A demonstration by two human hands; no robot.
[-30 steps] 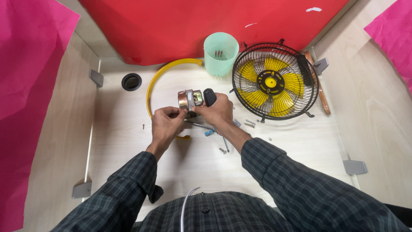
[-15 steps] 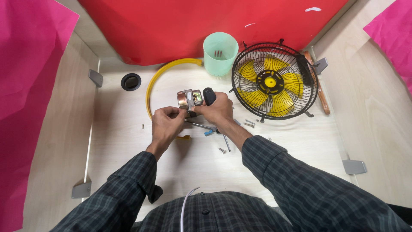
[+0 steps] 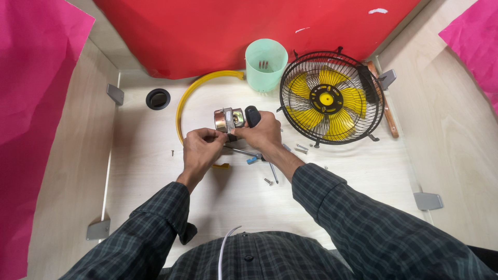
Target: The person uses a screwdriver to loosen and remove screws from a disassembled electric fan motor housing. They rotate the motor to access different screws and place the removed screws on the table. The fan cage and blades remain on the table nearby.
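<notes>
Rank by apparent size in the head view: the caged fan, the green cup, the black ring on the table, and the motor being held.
1. Caged fan, largest by far.
2. Green cup.
3. Motor and black ring look about alike; the motor is held up nearer the camera and partly covered by the left hand and right hand, so unranked.

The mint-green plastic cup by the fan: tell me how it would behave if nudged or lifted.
The mint-green cup looks thin-walled, so probably light and slightly flexible. It stands upright and taller than wide, so a push near the rim might tip it. The small metal pieces inside would likely rattle or spill.
</notes>
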